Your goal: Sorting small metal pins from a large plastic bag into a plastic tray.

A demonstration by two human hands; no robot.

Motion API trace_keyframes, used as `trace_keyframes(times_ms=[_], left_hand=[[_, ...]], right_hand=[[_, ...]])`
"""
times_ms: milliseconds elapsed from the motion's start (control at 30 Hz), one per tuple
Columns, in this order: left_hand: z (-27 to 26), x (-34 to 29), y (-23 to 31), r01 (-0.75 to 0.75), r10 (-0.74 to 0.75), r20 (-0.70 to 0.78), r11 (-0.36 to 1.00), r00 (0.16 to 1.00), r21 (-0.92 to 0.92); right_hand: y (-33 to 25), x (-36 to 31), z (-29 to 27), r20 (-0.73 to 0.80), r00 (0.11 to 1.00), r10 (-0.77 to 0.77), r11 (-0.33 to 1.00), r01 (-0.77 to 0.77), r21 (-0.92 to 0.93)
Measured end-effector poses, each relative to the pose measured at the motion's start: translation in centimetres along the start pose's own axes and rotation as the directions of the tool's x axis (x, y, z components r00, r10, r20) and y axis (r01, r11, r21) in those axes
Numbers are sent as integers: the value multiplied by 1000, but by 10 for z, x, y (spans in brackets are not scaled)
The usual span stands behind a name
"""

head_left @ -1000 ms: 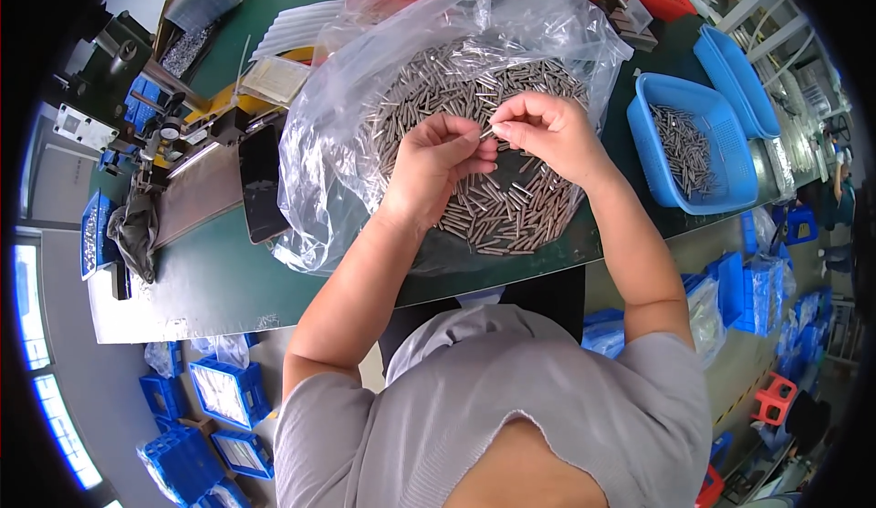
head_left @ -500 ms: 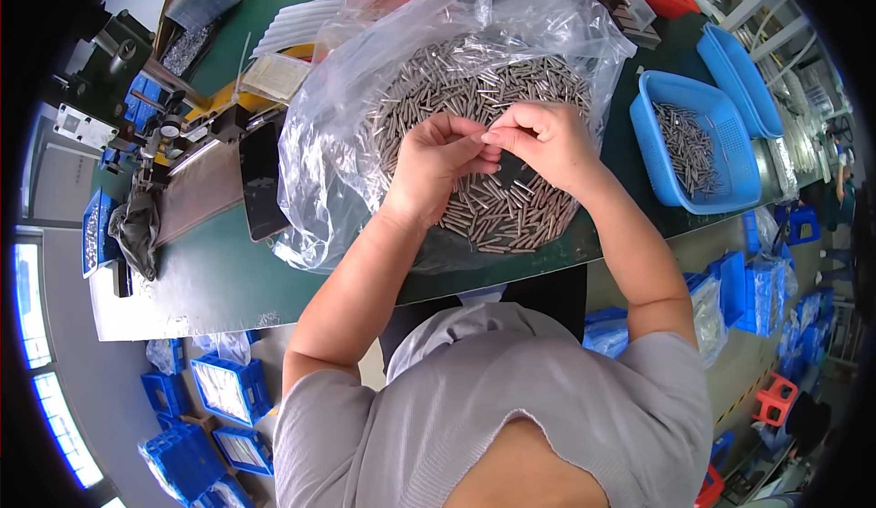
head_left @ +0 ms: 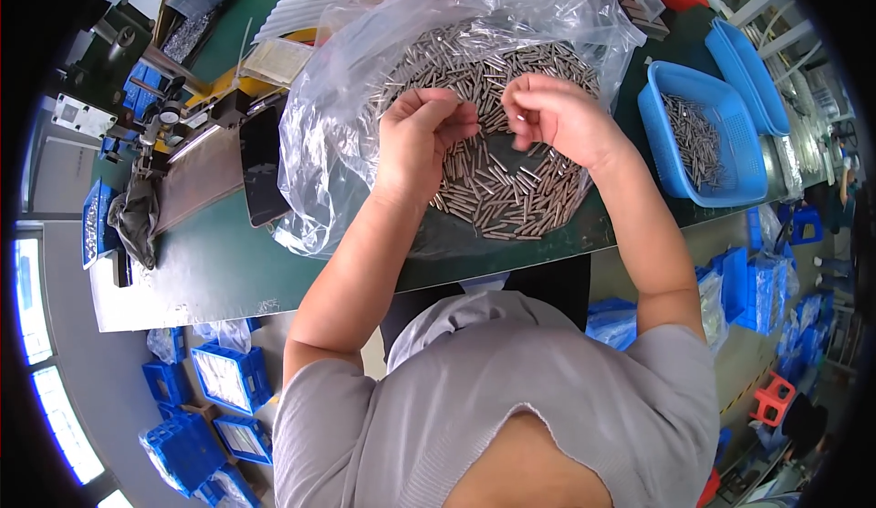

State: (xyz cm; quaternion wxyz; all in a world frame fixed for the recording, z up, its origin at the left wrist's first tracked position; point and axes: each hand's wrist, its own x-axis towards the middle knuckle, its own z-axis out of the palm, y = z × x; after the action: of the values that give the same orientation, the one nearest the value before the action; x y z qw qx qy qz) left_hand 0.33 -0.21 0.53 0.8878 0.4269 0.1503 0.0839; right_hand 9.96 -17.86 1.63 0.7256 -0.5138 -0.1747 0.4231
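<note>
- Scores of short metal pins [head_left: 511, 202] lie in a broad, loose heap in front of the seated person, spread thin at the near side, I'd guess so that single ones are easy to pick out.
- A clear plastic bag [head_left: 315, 157] sprawls round the heap's left and far sides, its wrinkled film pushed back, presumably to leave the pins open to reach.
- The left hand [head_left: 429, 129] hangs above the heap, thumb and fingers curled in toward the middle; from here I can't tell whether anything is pinched there.
- The right hand [head_left: 555, 120] faces it, just apart, its fingers bent in. A bright speck shows by the fingertips, perhaps a pin's end, but I can't be sure that they grip one.
- Both hands sit over the pins, close together, which likely suits small pieces and keeps anything dropped within the pile.
- At the person's right, a blue basket [head_left: 664, 148] holds a smaller pile of similar pins [head_left: 695, 139]; it stands near the right arm, probably for a short reach.
- A dark flat slab [head_left: 262, 166] lies left of the bag on the green bench [head_left: 219, 266], seemingly kept out of the pins' way.
</note>
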Motion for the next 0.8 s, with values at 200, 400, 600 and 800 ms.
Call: trace_keyframes(times_ms=[200, 400, 600, 800], left_hand=[[1, -3, 2, 6, -6, 9, 1000, 1000, 10], [2, -3, 2, 18, -18, 13, 1000, 1000, -6], [2, -1, 1, 12, -12, 8, 1000, 1000, 0], [3, -2, 1, 40, -40, 33, 999, 999, 15]], right_hand=[[14, -4, 25, 40, 943, -329, 272, 135, -953], [16, -2, 41, 110, 950, -293, -38, 103, -994], [13, -3, 48, 124, 970, -209, -190, 84, -978], [10, -2, 34, 137, 983, -125, -55, 131, -990]])
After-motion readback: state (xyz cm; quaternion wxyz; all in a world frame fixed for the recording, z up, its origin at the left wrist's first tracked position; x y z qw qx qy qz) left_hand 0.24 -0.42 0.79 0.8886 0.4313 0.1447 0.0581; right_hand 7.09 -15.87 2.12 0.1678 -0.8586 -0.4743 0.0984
